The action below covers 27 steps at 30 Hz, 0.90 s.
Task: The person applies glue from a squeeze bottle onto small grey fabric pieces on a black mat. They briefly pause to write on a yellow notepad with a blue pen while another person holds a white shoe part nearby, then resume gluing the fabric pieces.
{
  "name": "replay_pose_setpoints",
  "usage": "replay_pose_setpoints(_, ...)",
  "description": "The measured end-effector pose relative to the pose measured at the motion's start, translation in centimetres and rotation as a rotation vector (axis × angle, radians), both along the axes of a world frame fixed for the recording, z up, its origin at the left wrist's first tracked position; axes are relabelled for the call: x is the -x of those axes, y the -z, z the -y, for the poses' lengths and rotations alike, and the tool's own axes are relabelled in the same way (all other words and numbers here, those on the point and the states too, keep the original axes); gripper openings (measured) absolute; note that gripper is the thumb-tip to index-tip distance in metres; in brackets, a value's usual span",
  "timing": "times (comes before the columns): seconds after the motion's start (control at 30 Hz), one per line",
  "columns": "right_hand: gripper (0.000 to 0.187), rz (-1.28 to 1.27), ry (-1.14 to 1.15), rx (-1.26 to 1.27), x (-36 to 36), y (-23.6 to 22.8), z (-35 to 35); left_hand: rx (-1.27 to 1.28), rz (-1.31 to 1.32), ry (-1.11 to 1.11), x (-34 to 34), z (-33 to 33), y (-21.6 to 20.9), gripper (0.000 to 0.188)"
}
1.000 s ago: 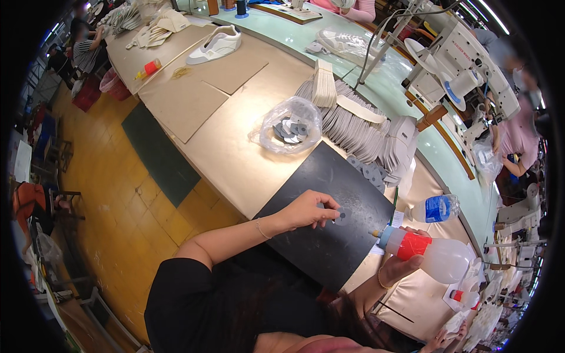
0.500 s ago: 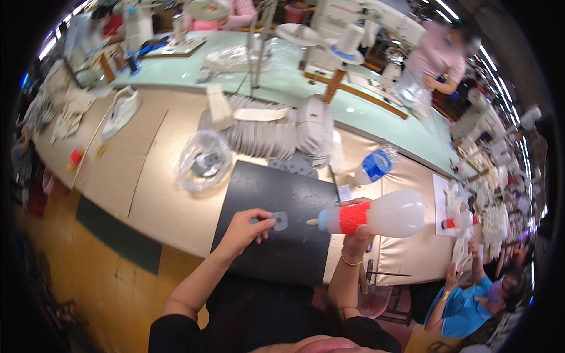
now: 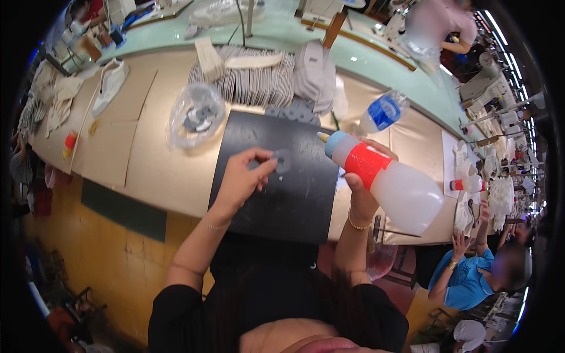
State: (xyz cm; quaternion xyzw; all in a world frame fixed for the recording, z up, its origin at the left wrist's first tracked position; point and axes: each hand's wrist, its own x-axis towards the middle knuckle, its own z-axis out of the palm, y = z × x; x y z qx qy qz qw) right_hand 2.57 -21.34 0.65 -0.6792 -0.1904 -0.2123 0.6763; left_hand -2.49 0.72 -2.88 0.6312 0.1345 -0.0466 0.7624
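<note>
Between the thumb and fingers of my left hand [image 3: 244, 176] is a small grey piece with a hole in it [image 3: 283, 159], held over the black board [image 3: 259, 130]. My right hand [image 3: 364, 191] is wrapped round a squeeze bottle [image 3: 409, 197] of cloudy white plastic with a red band, a blue collar and a pale yellow nozzle. The bottle is tilted, its nozzle pointing up and left, apart from the grey piece. More loose grey pieces [image 3: 292, 113] lie at the board's far edge.
A clear plastic bag [image 3: 197, 115] with grey pieces lies left of the board. Rows of stacked grey pieces [image 3: 256, 82] stand behind. A blue-labelled plastic bottle [image 3: 385, 112] lies far right. A white shoe part [image 3: 110, 85] lies at left. A co-worker in blue [image 3: 468, 276] sits at right.
The whole view has shifted, so the table sits higher in the picture. The squeeze bottle has turned, its nozzle now tipped upward and its base lower. My left hand still pinches the grey piece.
</note>
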Motion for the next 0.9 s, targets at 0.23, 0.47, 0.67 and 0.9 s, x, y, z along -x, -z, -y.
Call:
replay_pose_setpoints(0.23, 0.074, -0.050, -0.120, -0.212, 1.7, 1.1, -1.4, -0.024, 0.034, -0.009, 0.2, 0.8, -1.4, 0.016)
replay_pose_setpoints(0.47, 0.072, -0.025, -0.151, -0.077, 1.4, 1.5, -1.6, -0.127, 0.051, -0.025, 0.5, 1.4, -2.7, 0.015)
replay_pose_setpoints(0.67, 0.064, -0.002, -0.111, 0.069, 1.2, 1.5, -1.8, -0.195, 0.098, -0.022, 0.5, 1.7, -2.7, 0.015)
replay_pose_setpoints(0.9, 0.067, 0.089, 0.041, 0.134, 0.5, 1.3, -0.6, -0.110, 0.054, -0.033, 0.4, 1.2, -2.5, 0.016)
